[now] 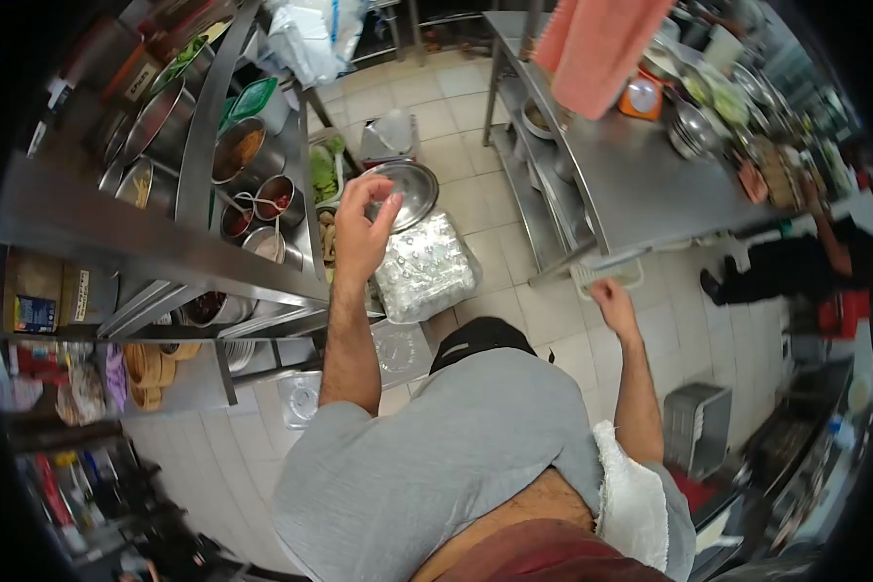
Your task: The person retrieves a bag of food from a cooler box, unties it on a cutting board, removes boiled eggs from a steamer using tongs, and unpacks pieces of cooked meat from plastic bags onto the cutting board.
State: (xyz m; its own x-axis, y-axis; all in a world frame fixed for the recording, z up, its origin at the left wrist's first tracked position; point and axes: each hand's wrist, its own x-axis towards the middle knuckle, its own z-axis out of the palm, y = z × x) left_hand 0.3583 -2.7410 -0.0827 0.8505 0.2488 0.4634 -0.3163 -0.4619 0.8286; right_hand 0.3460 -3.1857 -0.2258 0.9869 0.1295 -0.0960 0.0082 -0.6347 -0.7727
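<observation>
My left hand (367,228) is raised at centre left, fingers loosely curved and thumb apart, with nothing seen in it. Just beyond its fingers is a round metal bowl (415,191); whether they touch I cannot tell. Below the bowl lies a bulky pack in clear plastic wrap (429,267). My right hand (615,306) hangs in the air to the right, its fingers curled in and apparently holding nothing. Behind that hand, a pale perforated basket (619,276) shows low down. A white cloth (630,500) lies over my right upper arm.
On the left, a steel rack (291,281) carries metal pots (247,150) with food and ladles. A steel table (640,184) at the right holds an orange scale (640,94) and bowls. Another person (795,267) stands farther right. A grey crate (696,427) sits on the tiled floor.
</observation>
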